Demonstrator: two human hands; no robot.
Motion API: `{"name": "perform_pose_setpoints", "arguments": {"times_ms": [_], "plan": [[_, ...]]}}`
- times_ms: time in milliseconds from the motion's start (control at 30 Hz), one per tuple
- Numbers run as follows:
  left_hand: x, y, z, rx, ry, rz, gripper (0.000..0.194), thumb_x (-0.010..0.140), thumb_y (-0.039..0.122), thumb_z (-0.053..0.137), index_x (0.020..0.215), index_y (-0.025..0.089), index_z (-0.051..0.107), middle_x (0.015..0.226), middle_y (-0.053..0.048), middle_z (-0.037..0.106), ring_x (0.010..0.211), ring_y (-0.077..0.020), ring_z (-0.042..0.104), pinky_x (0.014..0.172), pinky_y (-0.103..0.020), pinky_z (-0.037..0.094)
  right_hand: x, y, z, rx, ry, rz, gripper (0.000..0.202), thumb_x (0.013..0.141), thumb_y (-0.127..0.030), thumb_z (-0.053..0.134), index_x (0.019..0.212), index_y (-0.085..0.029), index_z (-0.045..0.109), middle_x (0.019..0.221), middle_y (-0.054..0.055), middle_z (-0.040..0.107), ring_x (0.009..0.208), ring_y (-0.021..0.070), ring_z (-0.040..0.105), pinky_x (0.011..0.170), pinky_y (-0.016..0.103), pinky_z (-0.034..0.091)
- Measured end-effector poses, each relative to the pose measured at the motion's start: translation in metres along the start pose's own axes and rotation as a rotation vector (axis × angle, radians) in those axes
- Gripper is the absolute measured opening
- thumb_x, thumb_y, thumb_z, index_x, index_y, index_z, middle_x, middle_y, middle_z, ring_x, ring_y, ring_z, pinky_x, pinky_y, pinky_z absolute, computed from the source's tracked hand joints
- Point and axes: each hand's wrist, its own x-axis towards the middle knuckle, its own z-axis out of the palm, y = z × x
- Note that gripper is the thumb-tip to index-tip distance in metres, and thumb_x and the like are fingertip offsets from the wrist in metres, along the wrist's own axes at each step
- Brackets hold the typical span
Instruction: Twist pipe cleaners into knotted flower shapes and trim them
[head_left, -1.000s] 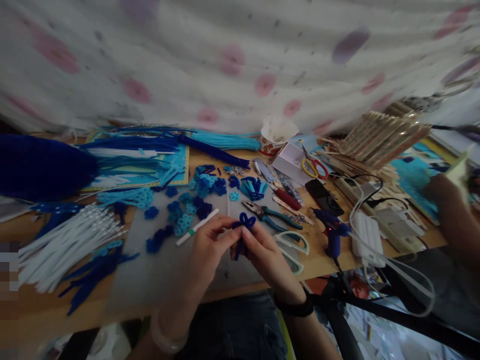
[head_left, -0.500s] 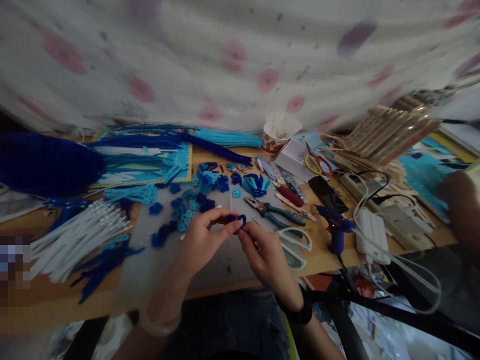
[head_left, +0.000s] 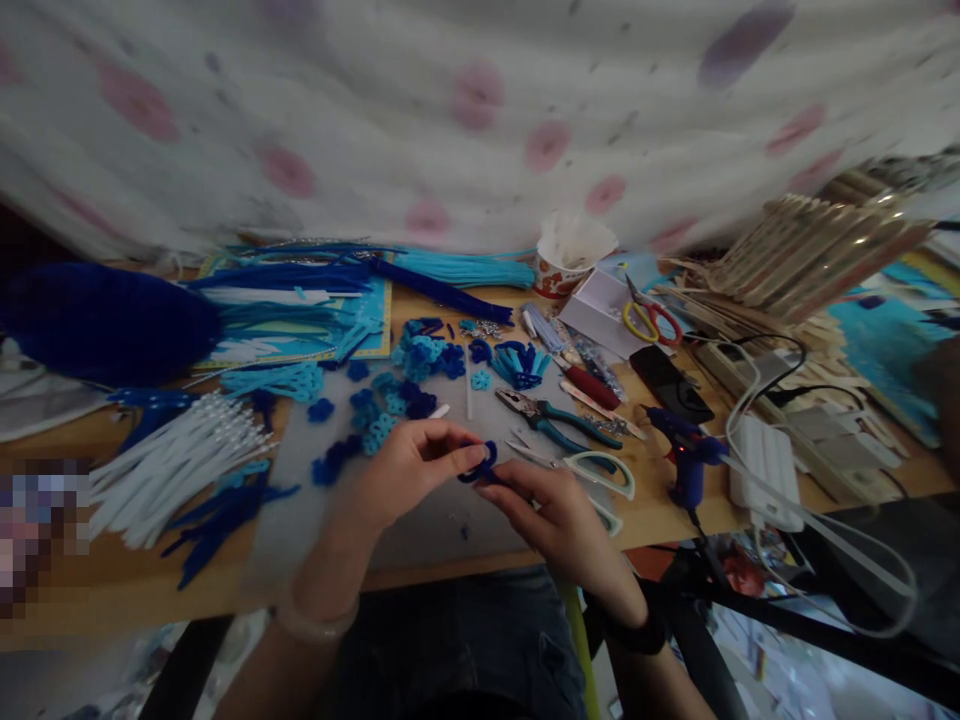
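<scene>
A dark blue pipe cleaner (head_left: 487,466), bent into small loops, is held just above the grey mat (head_left: 427,540). My left hand (head_left: 405,475) pinches its left side between thumb and fingertips. Thumb and fingers of my right hand (head_left: 559,515) close on its lower right side; the exact grip is partly hidden. Beyond my fingers lie dark and light blue pipe-cleaner flowers (head_left: 379,410) in a loose cluster. Close to my right hand are white-handled scissors (head_left: 600,468), with teal-handled pliers (head_left: 559,420) behind them.
White pipe cleaners (head_left: 176,470) lie at left, near a dark blue bundle (head_left: 105,322). At right stand a blue glue gun (head_left: 686,455), a phone (head_left: 670,383), a white adapter (head_left: 765,470) with looping cables, and a power strip (head_left: 795,405). A paper cup (head_left: 562,270) is at the back.
The dark blue pipe cleaner now shows more loops between my fingers. My right hand has shifted slightly right and turned flatter. The camera view has moved a little left.
</scene>
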Motion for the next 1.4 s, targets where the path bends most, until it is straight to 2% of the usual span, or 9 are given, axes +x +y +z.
{"name": "perform_pose_setpoints", "arguments": {"times_ms": [167,367,567,667,767,833,1000,1167,1400], "plan": [[0.000,0.009,0.004,0.226,-0.005,0.117,0.018,0.082,0.032,0.070,0.071,0.017,0.073,0.067,-0.001,0.068,0.066,-0.0145,0.059,0.061,-0.025,0.043,0.003,-0.002,-0.001,-0.114,0.051,-0.017,0.017,0.099,-0.030,0.059,0.093,-0.019,0.071,0.068,-0.001,0.065,0.056,0.0118,0.053,0.054,0.024,0.033],[0.001,-0.001,0.015,-0.094,-0.002,0.136,0.020,0.082,0.031,0.069,0.068,0.017,0.067,0.060,0.001,0.062,0.057,-0.0121,0.056,0.057,-0.024,0.044,0.000,-0.006,0.003,0.166,0.003,0.128,0.031,0.103,-0.037,0.047,0.081,-0.020,0.062,0.046,-0.008,0.046,0.040,0.0097,0.040,0.044,0.023,0.031],[0.006,-0.010,0.009,0.001,-0.092,0.136,0.021,0.083,0.034,0.072,0.070,0.017,0.072,0.063,0.001,0.064,0.063,-0.0133,0.057,0.061,-0.025,0.044,0.004,-0.004,0.003,0.249,-0.031,0.102,0.042,0.103,-0.049,0.045,0.078,-0.020,0.061,0.070,0.003,0.069,0.065,0.0147,0.062,0.063,0.025,0.047],[0.010,-0.010,0.004,0.018,-0.051,0.123,0.031,0.086,0.042,0.070,0.068,0.017,0.073,0.064,-0.001,0.065,0.065,-0.0137,0.057,0.062,-0.025,0.043,0.009,-0.002,0.006,0.277,0.028,0.108,0.043,0.100,-0.055,0.049,0.076,-0.020,0.058,0.062,0.000,0.062,0.058,0.0134,0.056,0.058,0.025,0.043],[0.015,-0.010,0.000,-0.131,-0.001,0.042,0.043,0.088,0.055,0.065,0.080,0.015,0.078,0.065,-0.002,0.065,0.063,-0.0134,0.056,0.060,-0.026,0.044,0.011,0.000,0.010,0.390,0.068,0.147,0.048,0.098,-0.059,0.052,0.069,-0.021,0.054,0.053,-0.004,0.051,0.049,0.0108,0.044,0.051,0.024,0.036],[0.018,-0.010,-0.003,-0.210,-0.069,0.005,0.046,0.084,0.059,0.069,0.084,0.014,0.080,0.067,-0.003,0.067,0.062,-0.0134,0.057,0.060,-0.026,0.046,0.010,0.000,0.011,0.444,0.071,0.160,0.048,0.094,-0.060,0.058,0.068,-0.020,0.056,0.055,-0.004,0.052,0.050,0.0100,0.042,0.050,0.024,0.034],[0.023,-0.013,0.001,-0.358,-0.410,0.004,0.047,0.068,0.062,0.082,0.078,0.016,0.080,0.073,-0.005,0.067,0.061,-0.0151,0.061,0.057,-0.028,0.048,0.008,-0.003,0.009,0.471,0.064,0.154,0.045,0.087,-0.058,0.068,0.065,-0.019,0.061,0.063,-0.001,0.057,0.060,0.0124,0.048,0.058,0.025,0.038],[0.021,-0.011,0.011,-0.350,-0.374,0.076,0.051,0.059,0.068,0.084,0.062,0.017,0.076,0.065,-0.001,0.057,0.057,-0.0126,0.053,0.054,-0.027,0.044,0.006,-0.009,0.005,0.484,0.007,0.166,0.040,0.086,-0.057,0.069,0.071,-0.019,0.066,0.068,0.000,0.061,0.064,0.0141,0.051,0.059,0.026,0.041],[0.013,-0.007,0.008,-0.328,-0.395,0.073,0.048,0.064,0.066,0.082,0.061,0.019,0.077,0.062,-0.002,0.058,0.057,-0.0127,0.051,0.056,-0.027,0.041,0.007,-0.017,-0.001,0.412,-0.089,0.091,0.030,0.089,-0.044,0.068,0.072,-0.019,0.064,0.064,-0.004,0.046,0.058,0.0115,0.037,0.051,0.024,0.030]]}}
